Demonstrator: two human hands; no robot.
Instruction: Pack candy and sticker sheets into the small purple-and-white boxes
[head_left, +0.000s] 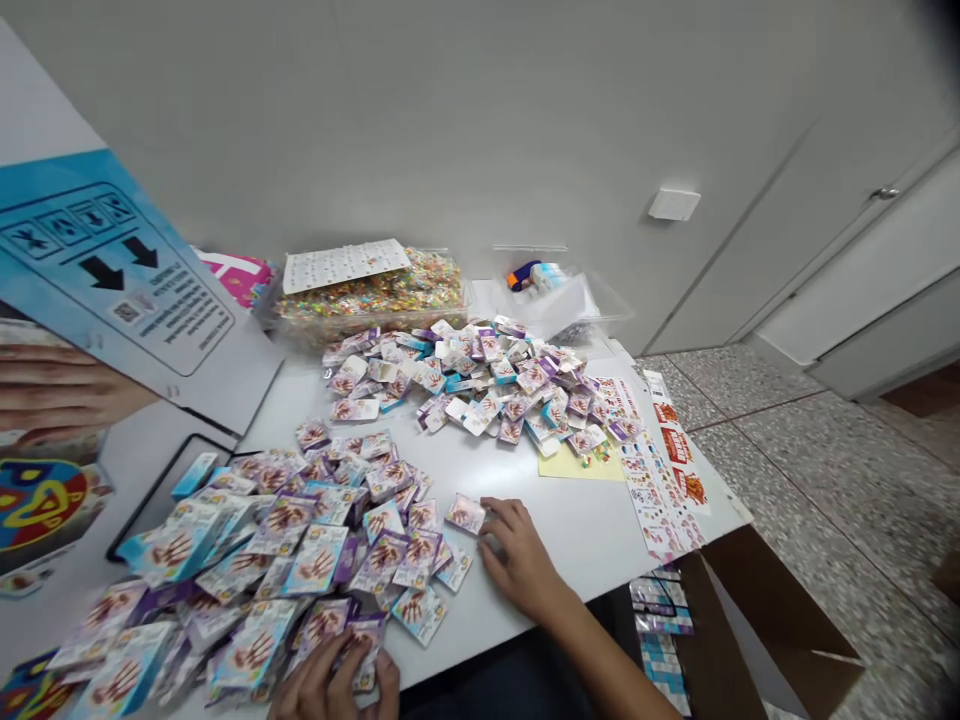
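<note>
My left hand (337,684) is at the bottom edge, fingers and thumb closed around a small purple-and-white printed box (367,640). A large heap of similar small boxes (289,515) lies around and beyond it. My right hand (521,560) rests on the white table, fingers bent and thumb apart. Its fingertips are at the right edge of a single small box (465,513), which lies flat just right of the heap; I cannot tell whether they press on it. Part of my left hand is cut off by the frame.
Farther back lies a second pile of small boxes (487,375), many with flaps up. Behind it stand a clear bin (375,305) of colourful small pieces and a clear plastic tray (577,305). Sticker sheets (649,480) lie right, a cardboard box (750,620) below, a large printed display (135,270) left.
</note>
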